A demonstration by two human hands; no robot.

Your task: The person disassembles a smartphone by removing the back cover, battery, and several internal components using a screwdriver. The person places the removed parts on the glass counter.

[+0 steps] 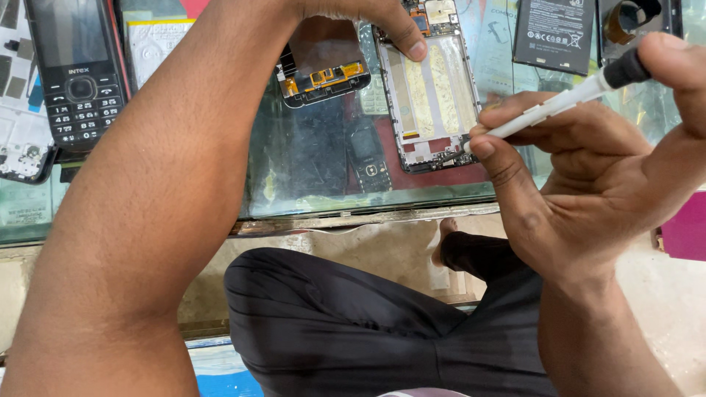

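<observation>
On a glass countertop [323,198], a person's left hand [368,15] presses its fingertips [413,45] onto the upper edge of an opened smartphone frame [430,103], pinning it flat; whether the palm is open or curled is out of view. To the frame's right, the right hand [588,169] is closed around a slim white screwdriver [566,99], its tip meeting the frame's right edge just beside the index finger. The gutted frame looks light, thin and stiff, with delicate exposed parts, so the bare outer rim appears the safest hold. Beside the left hand lies a detached circuit section [323,77]; past the left forearm sits a black keypad phone [77,73]. Above the right hand rests 1 black battery [555,33].
</observation>
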